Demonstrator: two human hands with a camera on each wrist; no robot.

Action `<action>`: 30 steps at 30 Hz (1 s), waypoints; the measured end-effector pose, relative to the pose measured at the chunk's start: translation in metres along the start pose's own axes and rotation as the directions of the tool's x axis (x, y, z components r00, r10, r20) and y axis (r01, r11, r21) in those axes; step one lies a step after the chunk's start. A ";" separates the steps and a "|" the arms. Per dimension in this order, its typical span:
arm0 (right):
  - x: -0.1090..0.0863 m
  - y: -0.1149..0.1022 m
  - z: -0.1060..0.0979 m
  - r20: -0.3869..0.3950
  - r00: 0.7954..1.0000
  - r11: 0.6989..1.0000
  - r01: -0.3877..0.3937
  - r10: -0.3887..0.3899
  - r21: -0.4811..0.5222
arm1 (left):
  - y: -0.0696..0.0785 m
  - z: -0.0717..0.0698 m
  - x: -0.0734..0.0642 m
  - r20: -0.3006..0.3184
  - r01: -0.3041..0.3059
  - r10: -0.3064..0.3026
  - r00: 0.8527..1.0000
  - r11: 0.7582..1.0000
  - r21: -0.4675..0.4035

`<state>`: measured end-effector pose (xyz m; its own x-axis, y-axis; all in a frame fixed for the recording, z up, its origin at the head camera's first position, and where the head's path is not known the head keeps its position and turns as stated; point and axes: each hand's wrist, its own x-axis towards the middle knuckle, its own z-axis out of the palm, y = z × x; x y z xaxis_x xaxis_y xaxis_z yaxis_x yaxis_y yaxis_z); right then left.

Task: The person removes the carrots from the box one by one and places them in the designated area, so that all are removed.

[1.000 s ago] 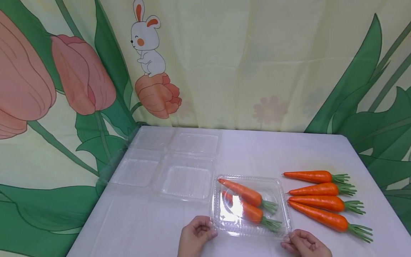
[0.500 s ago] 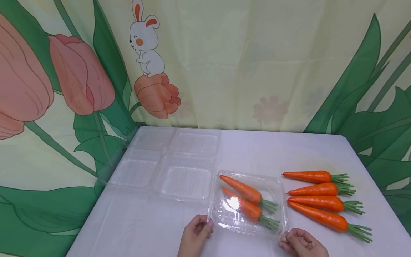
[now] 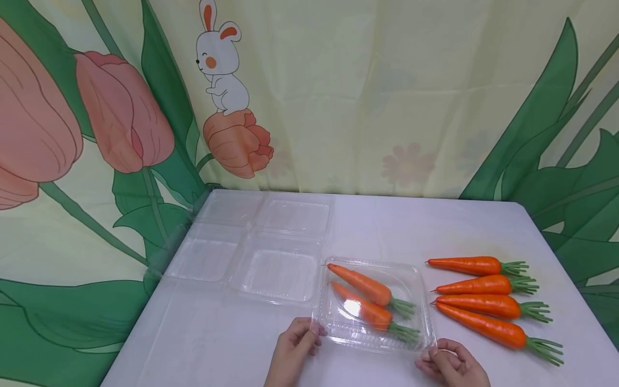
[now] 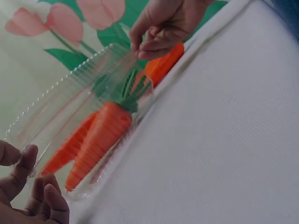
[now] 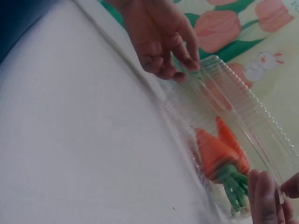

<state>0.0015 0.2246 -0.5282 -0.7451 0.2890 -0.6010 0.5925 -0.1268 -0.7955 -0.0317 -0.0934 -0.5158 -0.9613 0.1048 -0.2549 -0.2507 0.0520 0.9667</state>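
Note:
A clear plastic clamshell box (image 3: pixel 411 277) stands at the table's front, its lid over two orange carrots (image 3: pixel 360 283) with green tops. My left hand (image 3: pixel 294 346) pinches the front left corner of the box's rim between thumb and fingers. At the front right corner, my right hand (image 3: pixel 453 364) pinches the rim too. Seen from the left wrist, the carrots (image 4: pixel 100 140) lie side by side inside, tops toward the right hand (image 4: pixel 168 28). In the right wrist view, fingertips of the right hand (image 5: pixel 268 198) grip the ridged edge.
Several loose carrots (image 3: pixel 479 305) lie in a column right of the box. Several empty clear boxes (image 3: pixel 280 274) sit together at the back left of the white table (image 3: pixel 203 333). A curtain (image 3: pixel 338 107) printed with tulips and a rabbit hangs behind.
Box and both hands have shifted slightly left and a little away from the table's front. Both hands keep their pinch at the front corners. The loose carrots stay put.

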 end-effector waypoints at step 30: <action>0.000 0.023 0.026 -0.035 0.999 0.983 0.022 -0.015 0.184 | 0.002 0.003 0.001 0.048 0.034 -0.032 0.998 0.999 -0.037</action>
<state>0.0071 0.1969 -0.5483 -0.7431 0.3237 -0.5856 0.5098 -0.2930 -0.8089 -0.0329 -0.0899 -0.5138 -0.9461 0.1511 -0.2863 -0.2869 0.0185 0.9578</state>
